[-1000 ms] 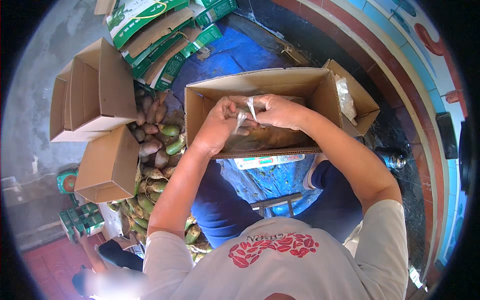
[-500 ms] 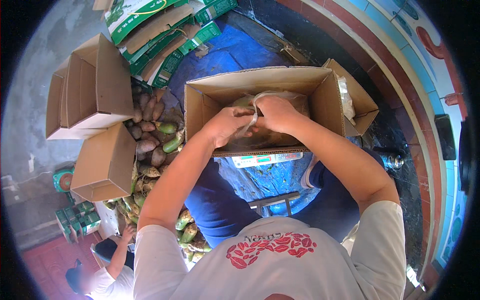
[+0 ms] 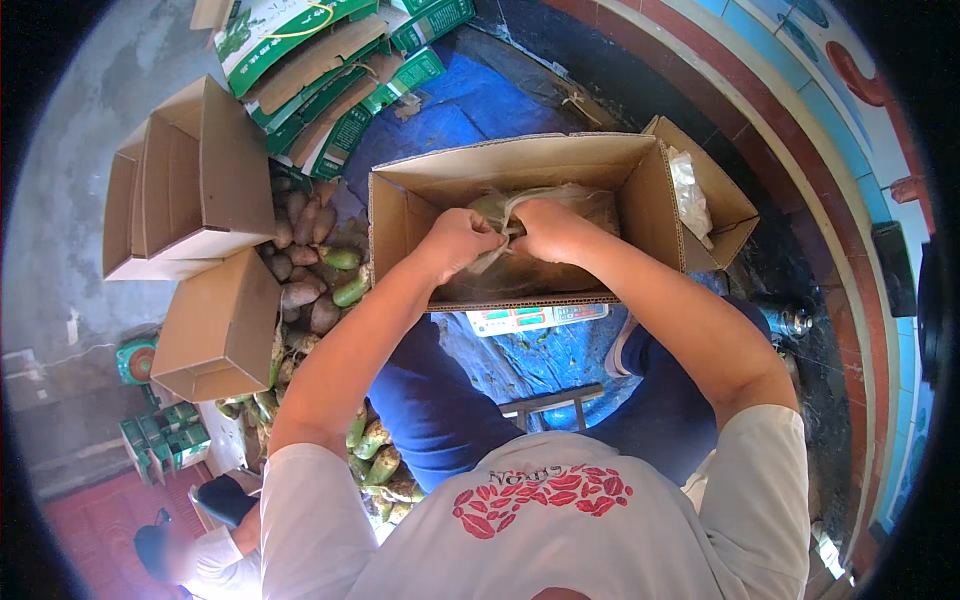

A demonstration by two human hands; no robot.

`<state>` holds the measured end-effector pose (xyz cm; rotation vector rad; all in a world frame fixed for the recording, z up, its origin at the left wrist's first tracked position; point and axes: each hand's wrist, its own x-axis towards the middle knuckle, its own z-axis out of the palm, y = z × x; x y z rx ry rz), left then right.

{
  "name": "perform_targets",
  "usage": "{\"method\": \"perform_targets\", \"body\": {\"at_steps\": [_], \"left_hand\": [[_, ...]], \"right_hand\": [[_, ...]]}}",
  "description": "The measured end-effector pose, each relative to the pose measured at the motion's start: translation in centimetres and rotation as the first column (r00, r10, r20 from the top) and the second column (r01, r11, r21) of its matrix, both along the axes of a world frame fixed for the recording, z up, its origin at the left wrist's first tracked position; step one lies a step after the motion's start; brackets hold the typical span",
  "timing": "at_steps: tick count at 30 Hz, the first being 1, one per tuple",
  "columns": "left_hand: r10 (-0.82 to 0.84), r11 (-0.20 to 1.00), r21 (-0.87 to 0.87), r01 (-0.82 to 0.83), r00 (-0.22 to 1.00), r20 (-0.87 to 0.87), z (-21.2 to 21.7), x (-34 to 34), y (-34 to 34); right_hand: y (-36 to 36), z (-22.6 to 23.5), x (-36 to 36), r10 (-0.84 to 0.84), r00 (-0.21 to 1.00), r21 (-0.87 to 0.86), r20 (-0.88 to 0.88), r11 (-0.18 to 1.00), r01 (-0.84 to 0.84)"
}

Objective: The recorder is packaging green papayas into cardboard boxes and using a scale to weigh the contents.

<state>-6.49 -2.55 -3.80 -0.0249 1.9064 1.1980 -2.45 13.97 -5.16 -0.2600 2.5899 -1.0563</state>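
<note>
A brown cardboard box (image 3: 500, 163) stands open in front of me, resting on a white scale (image 3: 540, 318) whose front panel pokes out below it. Inside the box lies a clear plastic bag (image 3: 530, 273); its contents are hard to make out through the film. My left hand (image 3: 460, 243) pinches the gathered mouth of the bag, with thumb and fingers pressed together. Close beside it, my right hand (image 3: 553, 230) grips the same bunched plastic with curled fingers. Both hands are inside the box, above the bag's body.
Root vegetables (image 3: 305, 225), reddish and green, lie heaped to the left. Empty cartons (image 3: 215, 330) stand beside them, with flattened green boxes (image 3: 300, 60) behind. Another carton (image 3: 735, 215) holding white plastic touches the right side. A co-worker (image 3: 215, 555) is at lower left.
My left hand's fingers have closed more tightly and turned over the bag's mouth, near my right hand. The co-worker's raised arm has dropped from sight. The view has shifted slightly.
</note>
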Motion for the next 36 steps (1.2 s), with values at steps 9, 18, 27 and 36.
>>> {"method": "perform_targets", "body": {"at_steps": [9, 18, 27, 36], "left_hand": [[-0.226, 0.919, -0.387, 0.073, 0.902, -0.368, -2.5, -2.0, 0.0], [-0.339, 0.804, -0.595, 0.024, 0.840, -0.424, -4.6, -2.7, -0.6], [-0.460, 0.732, -0.661, 0.163, 0.834, -0.304, -4.0, -2.9, -0.9], [-0.163, 0.936, -0.350, 0.023, 0.913, -0.375, -3.3, -1.8, -1.6]], "right_hand": [[2.1, -1.0, -0.6, -0.131, 0.977, -0.132, 0.166, 0.979, 0.154], [1.8, 1.1, 0.9, -0.001, 0.973, 0.189, 0.229, 0.981, -0.043], [2.9, 0.8, 0.9, 0.118, 0.968, 0.296, 0.223, 0.938, -0.183], [3.3, -0.5, 0.5, 0.134, 0.938, -0.089, 0.321, 0.990, -0.112]]}}
